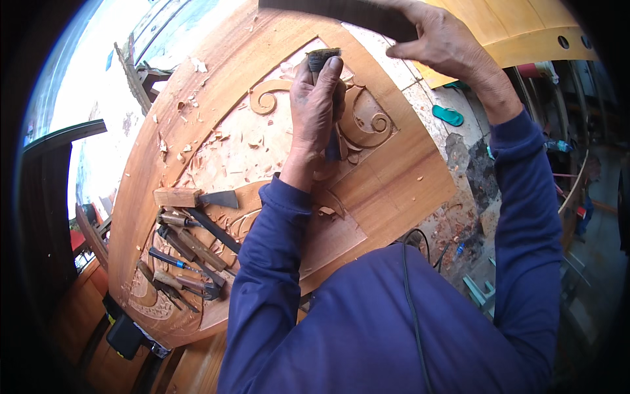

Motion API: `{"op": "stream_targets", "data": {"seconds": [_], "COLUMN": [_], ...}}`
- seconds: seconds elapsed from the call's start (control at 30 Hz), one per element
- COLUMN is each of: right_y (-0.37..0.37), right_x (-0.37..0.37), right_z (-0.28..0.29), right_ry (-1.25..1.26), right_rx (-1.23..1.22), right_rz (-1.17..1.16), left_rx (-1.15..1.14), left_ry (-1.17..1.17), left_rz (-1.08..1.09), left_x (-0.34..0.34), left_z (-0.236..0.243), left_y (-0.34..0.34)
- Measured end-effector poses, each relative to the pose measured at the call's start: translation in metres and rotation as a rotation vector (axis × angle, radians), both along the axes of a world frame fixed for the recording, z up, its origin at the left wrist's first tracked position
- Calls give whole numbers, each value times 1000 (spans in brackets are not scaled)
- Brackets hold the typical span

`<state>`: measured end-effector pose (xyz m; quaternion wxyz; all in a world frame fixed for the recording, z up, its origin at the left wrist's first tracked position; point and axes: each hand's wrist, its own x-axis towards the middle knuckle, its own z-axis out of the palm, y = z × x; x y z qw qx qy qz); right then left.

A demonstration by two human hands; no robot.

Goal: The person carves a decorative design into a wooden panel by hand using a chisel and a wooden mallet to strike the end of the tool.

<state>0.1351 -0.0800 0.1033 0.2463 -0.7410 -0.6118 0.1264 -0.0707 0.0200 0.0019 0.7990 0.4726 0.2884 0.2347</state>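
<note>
Chisel [324,62], at the frame's upper centre, stands blade-down on the carved panel [216,85], left hand [315,111] fingers wrapped tight to steady it, while the right hand [446,46] grips a dark mallet [341,16] raised above its butt.

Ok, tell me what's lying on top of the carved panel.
On the panel lie wood chips and a cluster of chisels at its near left. The left hand holds a chisel to the carving, covering its tip and the wood beneath.
</note>
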Motion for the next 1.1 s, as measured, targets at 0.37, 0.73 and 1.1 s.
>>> {"op": "stream_targets", "data": {"seconds": [0.37,0.73,1.1], "right_y": [-38,-156,-116], "right_x": [-36,-42,56], "right_z": [-6,-51,-62], "right_ry": [627,715,843], "right_rx": [447,367,205], "right_rz": [-343,-509,-331], "left_rx": [286,936,1193], "left_ry": [-106,179,627], "left_rz": [9,189,651], "left_x": [7,12,49], "left_z": [6,11,4], "left_y": [-18,-114,-75]}}
